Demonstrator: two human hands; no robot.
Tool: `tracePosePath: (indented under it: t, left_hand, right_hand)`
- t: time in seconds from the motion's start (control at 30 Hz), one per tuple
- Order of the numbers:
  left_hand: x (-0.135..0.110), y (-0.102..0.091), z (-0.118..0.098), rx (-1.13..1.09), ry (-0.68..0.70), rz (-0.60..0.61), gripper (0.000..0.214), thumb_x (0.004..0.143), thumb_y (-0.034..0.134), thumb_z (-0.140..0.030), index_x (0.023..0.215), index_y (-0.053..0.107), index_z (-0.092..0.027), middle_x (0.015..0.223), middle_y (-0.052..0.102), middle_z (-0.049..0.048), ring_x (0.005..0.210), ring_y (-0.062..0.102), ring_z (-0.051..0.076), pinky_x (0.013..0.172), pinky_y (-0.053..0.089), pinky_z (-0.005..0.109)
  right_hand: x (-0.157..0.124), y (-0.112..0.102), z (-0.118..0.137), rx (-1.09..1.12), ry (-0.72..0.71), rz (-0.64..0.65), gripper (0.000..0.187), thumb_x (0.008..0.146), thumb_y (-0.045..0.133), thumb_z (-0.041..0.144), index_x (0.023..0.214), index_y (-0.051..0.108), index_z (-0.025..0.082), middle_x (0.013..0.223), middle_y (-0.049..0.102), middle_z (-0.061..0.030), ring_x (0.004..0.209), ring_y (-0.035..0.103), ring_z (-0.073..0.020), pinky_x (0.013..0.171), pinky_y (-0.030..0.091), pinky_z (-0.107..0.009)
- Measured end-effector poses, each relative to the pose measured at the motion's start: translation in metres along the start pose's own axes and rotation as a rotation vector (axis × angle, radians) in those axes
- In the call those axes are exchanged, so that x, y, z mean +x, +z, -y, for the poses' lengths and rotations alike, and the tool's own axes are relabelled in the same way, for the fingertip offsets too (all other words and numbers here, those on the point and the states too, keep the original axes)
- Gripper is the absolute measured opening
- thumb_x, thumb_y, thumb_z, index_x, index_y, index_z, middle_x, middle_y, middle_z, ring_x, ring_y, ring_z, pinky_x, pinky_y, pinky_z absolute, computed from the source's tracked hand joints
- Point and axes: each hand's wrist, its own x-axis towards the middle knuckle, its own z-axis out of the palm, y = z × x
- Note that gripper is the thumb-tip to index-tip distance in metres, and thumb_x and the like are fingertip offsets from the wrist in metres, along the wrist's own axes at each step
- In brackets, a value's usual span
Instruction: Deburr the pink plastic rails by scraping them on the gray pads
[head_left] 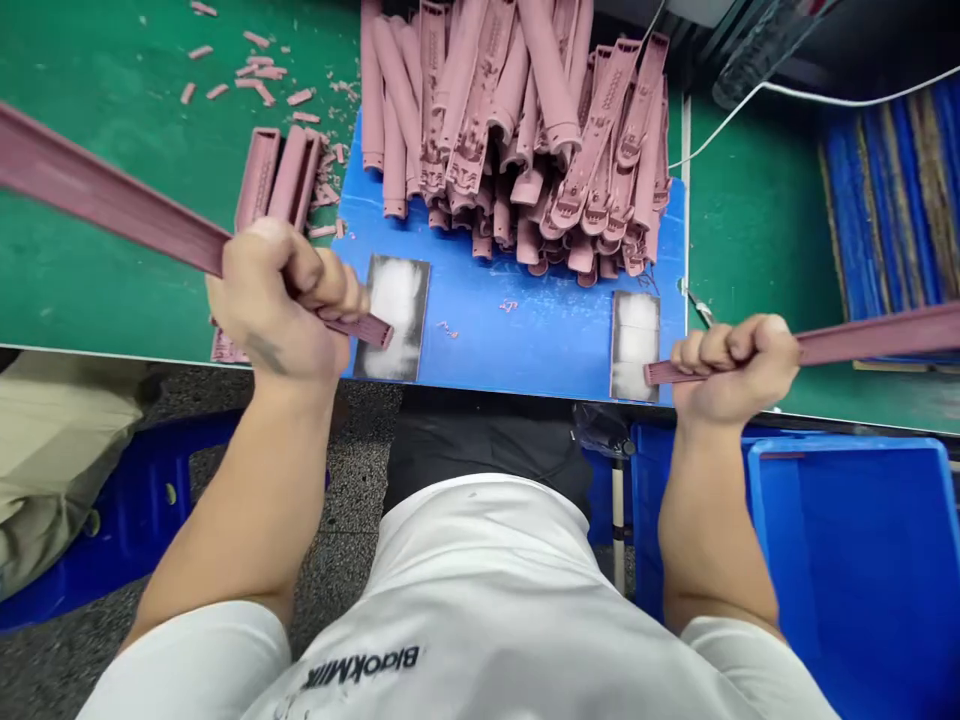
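My left hand [281, 300] is closed around a long pink plastic strip [112, 195], which runs out of view to the upper left. Its short end lies over a dark abrasive-looking pad [397, 285] coated with white powder. In my right hand [739, 370] is a second long pink plastic strip [885, 335], gripped in a fist and reaching off to the right. That strip's short end is over the edge of another powdered pad [636, 325]. Whether either end presses on its pad, I cannot tell. Both pads lie on a blue board [517, 350].
A large heap of pink plastic parts [510, 120] covers the board's back. Several pink parts [274, 180] and small offcuts [259, 72] lie on the green table [112, 100] at left. Blue bins [855, 560] stand below right; a white cable [825, 102] crosses the back right.
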Motion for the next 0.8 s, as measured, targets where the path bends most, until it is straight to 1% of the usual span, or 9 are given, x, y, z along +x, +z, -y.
tracePosePath:
  t: [0.07, 0.13, 0.23, 0.3, 0.33, 0.47, 0.6, 0.7, 0.8]
  left_hand:
    - [0.008, 0.009, 0.001, 0.018, -0.017, -0.083, 0.052, 0.115, 0.042, -0.017, 0.064, 0.035, -0.026, 0.058, 0.011, -0.0054, 0.049, 0.005, 0.013, 0.046, 0.007, 0.031]
    - [0.016, 0.021, 0.005, 0.025, -0.009, -0.112, 0.055, 0.121, 0.039, -0.016, 0.067, 0.035, -0.026, 0.062, 0.012, -0.0049, 0.05, 0.008, 0.013, 0.048, 0.006, 0.032]
    - [0.021, 0.03, 0.009, 0.091, -0.019, -0.111, 0.055, 0.119, 0.045, -0.011, 0.067, 0.033, -0.026, 0.064, 0.014, -0.0054, 0.05, 0.009, 0.011, 0.05, 0.006, 0.031]
    - [0.025, 0.03, 0.012, 0.156, -0.058, -0.079, 0.053, 0.112, 0.049, -0.007, 0.066, 0.031, -0.027, 0.061, 0.013, -0.0067, 0.05, 0.007, 0.01, 0.049, 0.005, 0.03]
    - [0.029, 0.029, 0.015, 0.175, -0.067, -0.067, 0.051, 0.109, 0.049, -0.006, 0.066, 0.03, -0.027, 0.06, 0.012, -0.0071, 0.05, 0.006, 0.01, 0.049, 0.004, 0.03]
    - [0.051, 0.029, 0.028, 0.189, -0.058, -0.107, 0.046, 0.111, 0.048, -0.012, 0.072, 0.028, -0.027, 0.06, 0.012, -0.0082, 0.051, 0.005, 0.009, 0.049, 0.002, 0.027]
    - [0.06, 0.033, 0.031, 0.242, -0.163, -0.141, 0.048, 0.104, 0.047, -0.006, 0.066, 0.029, -0.028, 0.053, 0.009, -0.0088, 0.048, 0.001, 0.009, 0.05, -0.006, 0.034]
    - [0.057, 0.035, 0.023, 0.251, -0.181, -0.153, 0.045, 0.107, 0.046, -0.01, 0.07, 0.028, -0.027, 0.056, 0.011, -0.0074, 0.049, 0.003, 0.011, 0.051, -0.004, 0.033]
    - [0.054, 0.034, 0.018, 0.309, -0.274, -0.139, 0.04, 0.103, 0.049, -0.01, 0.071, 0.031, -0.026, 0.059, 0.008, -0.008, 0.054, 0.0, 0.011, 0.054, -0.003, 0.031]
  right_hand:
    - [0.016, 0.007, -0.006, -0.049, 0.034, -0.044, 0.072, 0.098, 0.066, 0.087, 0.079, 0.022, 0.033, 0.061, 0.009, 0.009, 0.053, 0.007, -0.0129, 0.046, 0.019, -0.035]
    - [0.037, 0.015, -0.015, -0.067, 0.011, -0.11, 0.074, 0.1, 0.052, 0.098, 0.082, 0.019, 0.034, 0.063, 0.009, 0.0083, 0.056, 0.008, -0.0148, 0.046, 0.021, -0.036]
    - [0.049, 0.023, -0.021, -0.131, 0.069, -0.012, 0.078, 0.098, 0.058, 0.103, 0.082, 0.025, 0.035, 0.062, 0.013, 0.0088, 0.056, 0.013, -0.0148, 0.049, 0.027, -0.036]
    - [0.048, 0.024, -0.02, -0.156, 0.109, 0.046, 0.079, 0.096, 0.065, 0.102, 0.081, 0.028, 0.034, 0.061, 0.015, 0.0095, 0.054, 0.015, -0.0137, 0.049, 0.027, -0.036]
    - [0.048, 0.024, -0.02, -0.148, 0.108, 0.035, 0.077, 0.098, 0.066, 0.1, 0.081, 0.028, 0.034, 0.061, 0.015, 0.0096, 0.053, 0.015, -0.0134, 0.048, 0.025, -0.035]
    - [0.059, 0.023, -0.024, -0.11, 0.133, 0.009, 0.064, 0.11, 0.068, 0.078, 0.082, 0.029, 0.034, 0.061, 0.016, 0.0094, 0.054, 0.014, -0.0133, 0.047, 0.021, -0.034]
    - [0.069, 0.019, -0.035, -0.128, 0.173, 0.076, 0.062, 0.112, 0.069, 0.075, 0.083, 0.033, 0.035, 0.061, 0.015, 0.0111, 0.054, 0.017, -0.0128, 0.052, 0.03, -0.033]
    - [0.074, 0.015, -0.042, -0.128, 0.152, 0.08, 0.063, 0.111, 0.067, 0.08, 0.084, 0.034, 0.035, 0.061, 0.018, 0.0107, 0.055, 0.023, -0.0139, 0.055, 0.036, -0.034]
    - [0.078, 0.015, -0.045, -0.162, 0.189, 0.131, 0.063, 0.11, 0.069, 0.082, 0.084, 0.036, 0.035, 0.061, 0.025, 0.0097, 0.06, 0.035, -0.0165, 0.063, 0.047, -0.036]
